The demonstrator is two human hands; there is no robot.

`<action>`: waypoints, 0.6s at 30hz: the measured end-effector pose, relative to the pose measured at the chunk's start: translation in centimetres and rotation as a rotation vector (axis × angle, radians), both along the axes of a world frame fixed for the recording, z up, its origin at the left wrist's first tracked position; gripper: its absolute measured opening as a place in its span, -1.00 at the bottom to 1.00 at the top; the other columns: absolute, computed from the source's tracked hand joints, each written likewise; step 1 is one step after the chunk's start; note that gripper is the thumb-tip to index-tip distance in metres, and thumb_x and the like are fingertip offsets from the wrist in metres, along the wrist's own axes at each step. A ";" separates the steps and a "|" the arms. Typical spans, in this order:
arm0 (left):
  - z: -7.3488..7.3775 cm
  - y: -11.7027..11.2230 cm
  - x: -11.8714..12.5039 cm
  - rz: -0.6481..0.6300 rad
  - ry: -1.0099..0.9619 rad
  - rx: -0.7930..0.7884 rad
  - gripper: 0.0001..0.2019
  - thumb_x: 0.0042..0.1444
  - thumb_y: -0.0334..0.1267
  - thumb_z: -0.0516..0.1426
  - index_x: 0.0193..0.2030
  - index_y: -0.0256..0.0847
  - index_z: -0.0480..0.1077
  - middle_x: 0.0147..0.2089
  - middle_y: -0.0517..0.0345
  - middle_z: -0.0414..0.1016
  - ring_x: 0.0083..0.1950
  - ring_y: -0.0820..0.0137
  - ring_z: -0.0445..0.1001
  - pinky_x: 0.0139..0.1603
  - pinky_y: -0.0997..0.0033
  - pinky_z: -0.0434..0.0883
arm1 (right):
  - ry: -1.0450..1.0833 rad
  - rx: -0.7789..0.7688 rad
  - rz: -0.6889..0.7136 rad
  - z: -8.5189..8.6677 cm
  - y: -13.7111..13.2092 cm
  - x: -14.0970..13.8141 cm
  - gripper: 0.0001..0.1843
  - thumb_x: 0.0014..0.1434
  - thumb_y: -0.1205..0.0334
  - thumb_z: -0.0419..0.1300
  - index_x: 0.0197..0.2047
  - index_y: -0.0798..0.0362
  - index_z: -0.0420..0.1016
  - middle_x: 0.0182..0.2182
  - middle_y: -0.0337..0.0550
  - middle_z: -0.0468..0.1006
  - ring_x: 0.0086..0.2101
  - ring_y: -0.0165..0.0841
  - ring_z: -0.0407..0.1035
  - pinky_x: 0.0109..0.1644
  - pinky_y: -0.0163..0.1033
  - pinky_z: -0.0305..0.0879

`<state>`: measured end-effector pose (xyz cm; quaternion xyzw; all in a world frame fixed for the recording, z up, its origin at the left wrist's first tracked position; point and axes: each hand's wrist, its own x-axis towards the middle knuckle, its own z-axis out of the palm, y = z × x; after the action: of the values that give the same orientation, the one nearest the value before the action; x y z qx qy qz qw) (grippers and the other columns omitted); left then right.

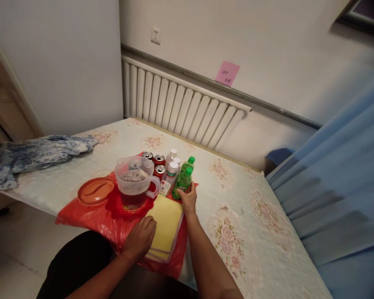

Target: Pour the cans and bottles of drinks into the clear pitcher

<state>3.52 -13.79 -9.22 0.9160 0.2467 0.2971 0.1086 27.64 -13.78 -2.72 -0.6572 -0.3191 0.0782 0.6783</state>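
My right hand (189, 197) is closed round the lower part of a green soda bottle (182, 182), thumb in front. My left hand (141, 236) lies loosely bent on the left edge of a folded yellow cloth (166, 224), its fingertips partly hidden. Left of the cloth, a clear plastic jug (134, 182) of dark fizzy drink stands in a red scalloped dish (114, 207). A second green bottle (191, 161) is just behind the held one. Several white-capped clear bottles (172, 171) and several dark red cans (159, 159) are grouped behind the jug.
An orange-red round lid (95, 191) rests on a red plastic sheet (90, 218) under the items. The table has a floral cover (226, 236). Blue patterned fabric (40, 155) lies at the left, a radiator (177, 99) runs behind, and a blue curtain (339, 174) hangs at the right.
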 end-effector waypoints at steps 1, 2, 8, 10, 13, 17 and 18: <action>0.0 0.0 0.0 -0.001 0.009 -0.007 -0.80 0.36 -0.34 -0.04 -0.11 -0.18 0.41 -0.08 0.02 0.45 -0.04 0.23 0.42 0.01 0.18 0.41 | 0.023 0.013 0.000 0.1 -0.4 0.0 -0.24 -0.14 0.18 0.35 0.17 0.11 0.32 0.05 0.04 0.54 -0.03 -0.21 0.46 0.05 -0.13 0.40; 0.0 0.0 0.0 -0.004 0.021 -0.011 -0.79 0.36 -0.34 -0.05 -0.12 -0.19 0.42 -0.09 0.02 0.45 -0.05 0.23 0.41 0.01 0.17 0.41 | 0.045 0.012 -0.012 0.2 -0.9 0.0 -0.22 -0.14 0.17 0.35 0.19 0.12 0.31 0.07 0.06 0.52 -0.01 -0.20 0.46 0.07 -0.12 0.39; 0.2 0.1 0.2 0.008 0.056 -0.024 -0.78 0.37 -0.33 -0.06 -0.13 -0.19 0.42 -0.10 0.00 0.44 -0.05 0.22 0.40 0.03 0.16 0.38 | 0.098 -0.136 -0.126 -0.8 -7.8 -2.1 -0.48 -0.05 0.12 0.27 0.00 0.13 0.47 -0.21 -0.03 0.61 -0.24 -0.24 0.51 -0.07 -0.16 0.43; 0.4 0.2 0.2 0.003 0.055 -0.026 -0.77 0.37 -0.32 -0.06 -0.15 -0.18 0.42 -0.10 0.00 0.44 -0.05 0.22 0.40 0.03 0.17 0.38 | 0.055 -0.186 -0.077 -1.4 -11.0 -3.4 -0.65 0.02 0.11 0.23 -0.13 0.08 0.51 -0.37 -0.15 0.59 -0.33 -0.28 0.49 -0.17 -0.23 0.41; 0.6 0.3 0.3 0.001 0.058 -0.022 -0.75 0.38 -0.31 -0.08 -0.18 -0.18 0.42 -0.12 0.00 0.44 -0.06 0.21 0.40 0.01 0.17 0.37 | -0.050 -0.275 -0.035 -2.1 -15.8 -5.1 -0.77 0.14 0.10 0.16 -0.25 0.05 0.53 -0.48 -0.24 0.53 -0.43 -0.33 0.41 -0.29 -0.30 0.32; 0.9 0.4 0.3 0.008 0.082 -0.005 -0.74 0.37 -0.30 -0.08 -0.19 -0.19 0.42 -0.14 -0.01 0.44 -0.09 0.21 0.40 -0.01 0.19 0.37 | -0.232 -0.362 -0.026 -3.0 -20.6 -6.1 -0.76 0.24 0.11 0.09 -0.32 0.04 0.51 -0.53 -0.25 0.49 -0.48 -0.34 0.36 -0.34 -0.31 0.23; 1.0 0.4 0.3 0.011 0.084 -0.001 -0.74 0.36 -0.29 -0.08 -0.19 -0.18 0.43 -0.15 -0.01 0.44 -0.09 0.21 0.40 -0.01 0.19 0.37 | -0.270 -0.374 -0.024 -3.4 -21.4 -6.1 -0.74 0.25 0.11 0.08 -0.33 0.04 0.51 -0.52 -0.24 0.49 -0.48 -0.34 0.37 -0.34 -0.31 0.22</action>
<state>3.87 -13.40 -8.23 0.9263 0.2562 0.2588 0.0972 21.52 -35.20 -6.13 -0.7798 -0.3789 0.0391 0.4968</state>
